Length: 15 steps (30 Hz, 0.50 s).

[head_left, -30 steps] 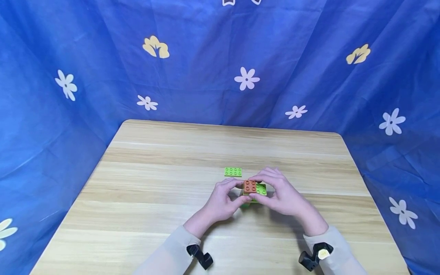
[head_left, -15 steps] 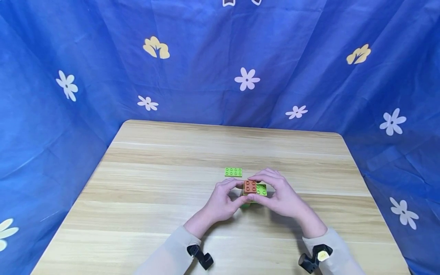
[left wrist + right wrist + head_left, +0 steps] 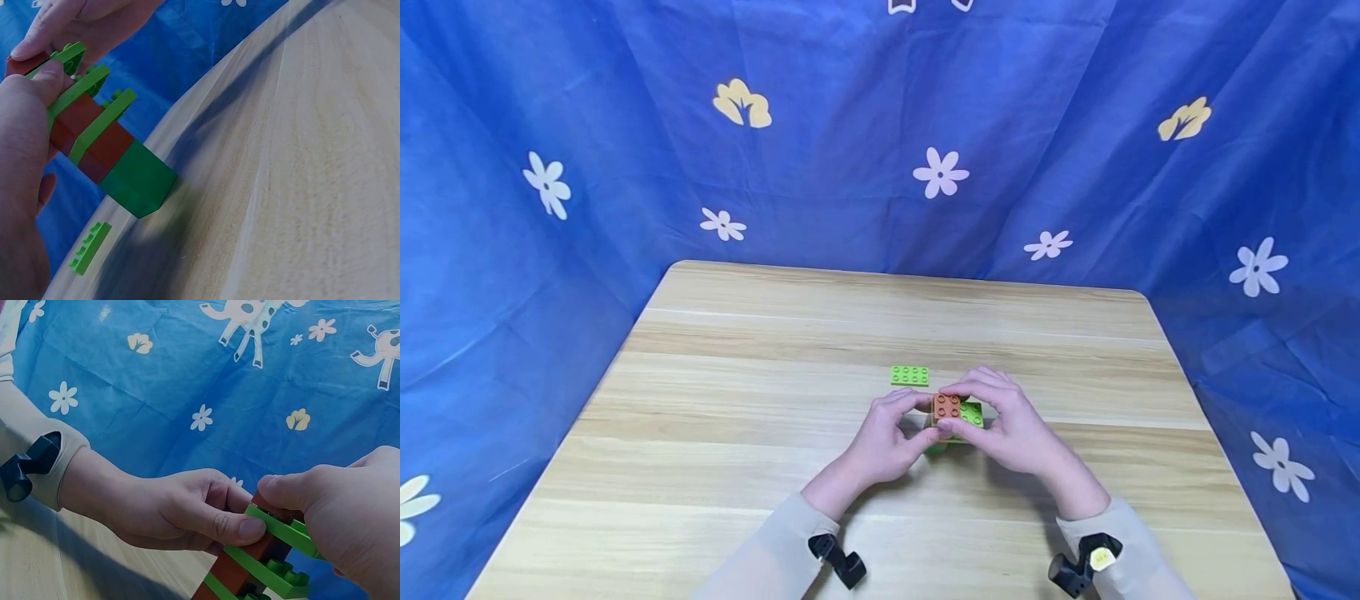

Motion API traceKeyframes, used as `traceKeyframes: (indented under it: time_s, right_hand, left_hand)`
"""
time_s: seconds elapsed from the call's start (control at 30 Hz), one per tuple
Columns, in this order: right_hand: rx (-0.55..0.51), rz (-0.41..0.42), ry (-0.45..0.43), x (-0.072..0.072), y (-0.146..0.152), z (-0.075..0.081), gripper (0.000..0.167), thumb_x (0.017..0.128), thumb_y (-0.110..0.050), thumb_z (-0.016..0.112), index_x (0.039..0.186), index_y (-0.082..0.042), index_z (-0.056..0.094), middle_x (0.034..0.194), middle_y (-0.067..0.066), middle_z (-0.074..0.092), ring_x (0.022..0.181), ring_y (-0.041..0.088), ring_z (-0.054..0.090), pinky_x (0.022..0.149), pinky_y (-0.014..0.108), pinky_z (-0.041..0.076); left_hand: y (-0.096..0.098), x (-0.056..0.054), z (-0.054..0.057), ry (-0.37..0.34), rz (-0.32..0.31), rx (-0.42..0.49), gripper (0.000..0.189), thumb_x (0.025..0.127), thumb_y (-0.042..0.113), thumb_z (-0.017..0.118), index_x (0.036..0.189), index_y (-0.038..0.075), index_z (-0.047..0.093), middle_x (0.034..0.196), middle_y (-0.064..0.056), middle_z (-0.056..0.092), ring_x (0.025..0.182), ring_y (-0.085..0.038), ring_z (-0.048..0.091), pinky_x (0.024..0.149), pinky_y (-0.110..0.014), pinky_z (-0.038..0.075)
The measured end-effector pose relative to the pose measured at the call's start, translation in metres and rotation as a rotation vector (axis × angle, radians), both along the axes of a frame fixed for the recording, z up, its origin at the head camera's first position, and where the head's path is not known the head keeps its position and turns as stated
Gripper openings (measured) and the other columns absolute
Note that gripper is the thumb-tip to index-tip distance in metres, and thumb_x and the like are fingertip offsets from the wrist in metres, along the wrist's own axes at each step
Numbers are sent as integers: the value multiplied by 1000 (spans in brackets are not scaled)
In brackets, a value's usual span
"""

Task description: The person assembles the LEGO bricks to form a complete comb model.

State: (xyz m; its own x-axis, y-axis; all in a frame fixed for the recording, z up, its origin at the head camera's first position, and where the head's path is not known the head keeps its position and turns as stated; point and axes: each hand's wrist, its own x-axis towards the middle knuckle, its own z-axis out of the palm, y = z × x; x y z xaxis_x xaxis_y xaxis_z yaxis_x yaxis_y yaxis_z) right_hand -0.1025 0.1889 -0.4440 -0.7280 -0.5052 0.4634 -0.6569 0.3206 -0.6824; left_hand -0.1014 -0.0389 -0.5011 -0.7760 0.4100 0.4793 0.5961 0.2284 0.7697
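Observation:
A tower of toy building bricks stands upright on the table, with a dark green brick (image 3: 139,179) at its foot. Above that, reddish-brown bricks alternate with light green plates (image 3: 103,125) that jut out to one side. A reddish-brown brick (image 3: 947,406) with studs forms the top. My left hand (image 3: 880,442) grips the tower's upper part from the left, its thumb (image 3: 252,529) against a green plate. From the right, my right hand (image 3: 1011,425) pinches the top brick between thumb and fingers. The right fingers partly hide the brick's sides.
One loose light green plate (image 3: 910,375) lies on the wooden table (image 3: 737,400), just behind the tower and to its left. A blue curtain (image 3: 835,125) with flowers hangs behind and at both sides of the table. Each sleeve carries a black wrist camera (image 3: 837,561).
My right thumb has slid slightly to the left along the near side of the top brick. The left hand keeps its grip, and the loose plate has stayed in place.

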Motion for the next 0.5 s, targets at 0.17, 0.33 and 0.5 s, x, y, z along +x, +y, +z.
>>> traceKeyframes:
  time_s: [0.17, 0.33, 0.5]
  right_hand:
    - [14, -8, 42, -1, 0, 1, 39, 85, -15, 90, 122, -16, 77, 105, -11, 70, 101, 13, 64, 94, 41, 44]
    - [44, -15, 80, -2, 0, 1, 37, 86, -21, 89, 121, -17, 77, 105, -13, 71, 101, 11, 62, 91, 40, 40]
    - [46, -21, 122, -3, -1, -1, 37, 85, -21, 90, 119, -15, 78, 102, -12, 71, 97, 12, 63, 90, 41, 40]
  left_hand:
    - [0, 0, 1, 1, -5, 6, 38, 92, 20, 84, 125, 5, 73, 122, -2, 75, 118, -16, 67, 106, -36, 51]
    - [1, 0, 1, 3, -6, 14, 36, 92, 20, 84, 124, 7, 74, 121, -1, 75, 117, -16, 67, 105, -36, 52]
    - [0, 1, 1, -3, -7, 15, 36, 92, 20, 84, 124, 7, 74, 121, -1, 75, 117, -16, 67, 104, -36, 52]
